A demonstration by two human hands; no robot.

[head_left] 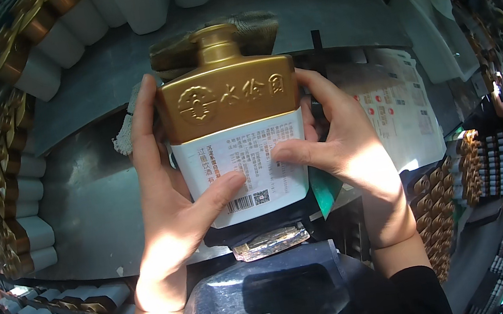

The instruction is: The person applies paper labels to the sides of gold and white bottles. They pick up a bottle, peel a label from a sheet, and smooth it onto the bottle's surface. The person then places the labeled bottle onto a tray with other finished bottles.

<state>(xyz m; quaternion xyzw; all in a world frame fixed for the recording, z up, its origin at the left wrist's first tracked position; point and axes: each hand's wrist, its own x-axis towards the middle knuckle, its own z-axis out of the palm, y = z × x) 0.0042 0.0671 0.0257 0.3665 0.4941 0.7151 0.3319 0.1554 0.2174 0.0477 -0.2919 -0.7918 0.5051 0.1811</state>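
A flat gold-and-white ceramic bottle (233, 121) stands upright between both hands above a grey metal workbench (89, 201). The left hand (170, 201) and right hand (340, 143) clasp its sides, thumbs pressing the white paper label (243, 165).

Both bare forearms rise from the near edge, the right one in a dark sleeve. The left hand (163, 196) stands upright, fingers stretched far, thumb angled right. The right hand (343, 137) curls inward from the right, thumb pointing left toward the other thumb.
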